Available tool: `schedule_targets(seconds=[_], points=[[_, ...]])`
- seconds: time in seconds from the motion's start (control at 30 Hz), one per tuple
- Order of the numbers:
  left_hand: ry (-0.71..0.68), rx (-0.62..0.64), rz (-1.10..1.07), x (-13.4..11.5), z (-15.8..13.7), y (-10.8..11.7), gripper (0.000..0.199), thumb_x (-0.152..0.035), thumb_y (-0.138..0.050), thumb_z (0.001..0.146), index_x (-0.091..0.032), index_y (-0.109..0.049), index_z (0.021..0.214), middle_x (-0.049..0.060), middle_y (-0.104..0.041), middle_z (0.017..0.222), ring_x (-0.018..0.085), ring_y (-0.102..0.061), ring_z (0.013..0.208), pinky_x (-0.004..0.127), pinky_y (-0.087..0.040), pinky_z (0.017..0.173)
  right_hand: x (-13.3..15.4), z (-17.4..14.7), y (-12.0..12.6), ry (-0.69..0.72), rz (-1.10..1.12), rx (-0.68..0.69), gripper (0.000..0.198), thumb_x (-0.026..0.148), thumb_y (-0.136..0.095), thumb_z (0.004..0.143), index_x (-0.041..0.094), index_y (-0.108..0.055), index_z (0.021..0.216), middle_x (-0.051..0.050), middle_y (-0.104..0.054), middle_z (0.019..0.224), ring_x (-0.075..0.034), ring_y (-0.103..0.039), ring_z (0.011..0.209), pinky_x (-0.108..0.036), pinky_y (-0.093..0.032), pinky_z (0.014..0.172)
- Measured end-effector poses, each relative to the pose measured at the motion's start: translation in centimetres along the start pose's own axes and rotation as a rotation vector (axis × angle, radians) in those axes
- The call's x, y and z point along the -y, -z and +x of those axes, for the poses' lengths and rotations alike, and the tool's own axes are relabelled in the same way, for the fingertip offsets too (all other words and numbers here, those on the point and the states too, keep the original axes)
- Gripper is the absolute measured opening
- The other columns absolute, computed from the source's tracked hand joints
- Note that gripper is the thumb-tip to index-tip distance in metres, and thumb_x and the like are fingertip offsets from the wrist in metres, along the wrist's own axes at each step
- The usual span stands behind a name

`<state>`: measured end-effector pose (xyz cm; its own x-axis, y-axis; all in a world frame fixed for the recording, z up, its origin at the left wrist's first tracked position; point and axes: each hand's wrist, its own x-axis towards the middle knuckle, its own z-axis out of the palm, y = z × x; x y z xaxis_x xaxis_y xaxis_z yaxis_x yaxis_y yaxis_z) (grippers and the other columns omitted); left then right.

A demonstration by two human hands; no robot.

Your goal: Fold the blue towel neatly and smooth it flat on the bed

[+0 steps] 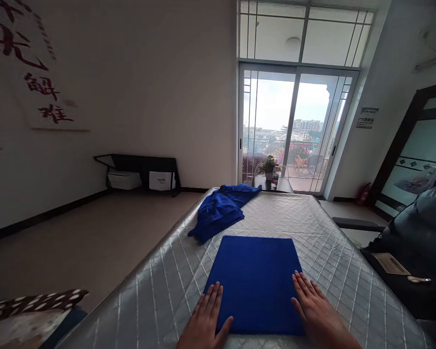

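Note:
A flat blue rectangle, which looks like a board or a neatly folded cloth, lies on the silver quilted table cover. My left hand rests flat on its left edge near the front corner, thumb apart from the fingers. On the opposite edge lies my right hand, palm down, its fingers stretched forward. Neither hand grips anything. Farther back on the left side of the cover is a crumpled blue garment, loosely spread out and apart from both hands.
Beyond the far edge stand a potted plant and a bottle on a small dark table. A black leather sofa is at the right, with a brown card on it. Spotted fabric lies at the lower left.

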<state>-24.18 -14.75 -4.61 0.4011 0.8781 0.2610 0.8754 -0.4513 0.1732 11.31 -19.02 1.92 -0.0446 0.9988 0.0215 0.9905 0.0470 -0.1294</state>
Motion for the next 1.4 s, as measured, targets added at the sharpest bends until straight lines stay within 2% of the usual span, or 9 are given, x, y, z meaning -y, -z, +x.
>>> schedule_targets(seconds=[0.17,0.37,0.5,0.6,0.7,0.8,0.97,1.27,1.4], points=[[-0.041,-0.049,0.031,0.4,-0.2,-0.5,0.073,-0.061,-0.039,0.099,-0.025,-0.019,0.159,0.006,-0.032,0.162,0.03,-0.036,0.147,0.048,-0.04,0.116,1.1,4.7,1.7,-0.07,0.005,-0.022,0.067,0.046,-0.019,0.103,0.006,-0.029,0.156,-0.012,-0.022,0.164,-0.021,-0.015,0.154,-0.042,-0.015,0.126],[0.041,0.153,0.05,-0.3,0.9,1.5,0.078,-0.069,-0.034,0.097,-0.017,-0.037,0.154,0.01,-0.031,0.161,0.035,-0.034,0.148,0.053,-0.037,0.118,0.3,6.2,-0.9,-0.15,0.035,-0.047,0.067,0.042,-0.016,0.102,0.004,-0.023,0.158,-0.012,-0.017,0.166,-0.02,-0.013,0.154,-0.04,-0.012,0.126],[-0.004,0.219,0.04,-5.2,4.6,3.3,0.085,-0.074,-0.033,0.094,-0.012,-0.042,0.152,0.015,-0.035,0.159,0.036,-0.035,0.147,0.053,-0.035,0.119,0.1,6.2,-1.2,-0.165,0.017,-0.024,0.067,0.041,-0.016,0.102,0.005,-0.021,0.158,-0.012,-0.017,0.166,-0.02,-0.013,0.154,-0.039,-0.012,0.125],[-0.185,0.157,-0.054,-10.9,8.7,3.5,0.081,-0.069,-0.027,0.099,-0.011,-0.038,0.154,0.016,-0.035,0.16,0.031,-0.035,0.148,0.047,-0.032,0.121,0.0,6.2,-1.2,-0.153,0.009,-0.03,0.067,0.041,-0.018,0.102,0.005,-0.021,0.158,-0.012,-0.017,0.166,-0.021,-0.014,0.154,-0.04,-0.014,0.125],[-0.361,0.122,-0.148,-15.4,12.6,2.5,0.074,-0.06,-0.019,0.104,-0.011,-0.032,0.157,0.014,-0.03,0.163,0.026,-0.027,0.152,0.044,-0.025,0.125,-0.2,6.2,-1.5,-0.122,-0.001,-0.041,0.064,0.038,-0.02,0.102,0.007,-0.024,0.158,-0.011,-0.017,0.166,-0.021,-0.012,0.154,-0.041,-0.014,0.125],[-0.376,0.123,-0.186,-16.8,14.9,0.5,0.072,-0.055,-0.015,0.105,-0.008,-0.028,0.158,0.014,-0.026,0.165,0.024,-0.02,0.154,0.044,-0.021,0.126,-0.4,6.2,-1.7,-0.121,-0.005,-0.032,0.063,0.035,-0.019,0.102,0.009,-0.025,0.158,-0.01,-0.016,0.166,-0.02,-0.011,0.155,-0.041,-0.013,0.125],[-0.287,0.131,-0.118,-13.9,15.3,-1.3,0.071,-0.055,-0.014,0.105,-0.009,-0.026,0.158,0.014,-0.026,0.165,0.024,-0.019,0.154,0.046,-0.024,0.125,-0.2,6.3,-1.4,-0.151,0.046,-0.023,0.066,0.04,-0.017,0.102,0.006,-0.022,0.158,-0.01,-0.016,0.166,-0.02,-0.011,0.155,-0.039,-0.012,0.126],[0.0,0.072,0.076,-1.2,13.7,0.2,0.074,-0.061,-0.022,0.103,-0.01,-0.03,0.157,0.015,-0.029,0.163,0.028,-0.026,0.151,0.05,-0.029,0.123,0.0,6.2,-1.2,-0.155,0.073,-0.022,0.067,0.041,-0.015,0.101,0.005,-0.02,0.158,-0.009,-0.014,0.167,-0.02,-0.009,0.155,-0.039,-0.008,0.126],[0.057,0.027,0.115,1.4,13.1,-0.3,0.078,-0.061,-0.022,0.103,-0.004,-0.03,0.155,0.018,-0.029,0.162,0.03,-0.028,0.151,0.049,-0.029,0.123,-0.2,6.3,-1.7,-0.158,0.078,-0.05,0.068,0.042,-0.016,0.101,0.006,-0.021,0.159,-0.009,-0.015,0.167,-0.02,-0.009,0.155,-0.039,-0.008,0.126]])
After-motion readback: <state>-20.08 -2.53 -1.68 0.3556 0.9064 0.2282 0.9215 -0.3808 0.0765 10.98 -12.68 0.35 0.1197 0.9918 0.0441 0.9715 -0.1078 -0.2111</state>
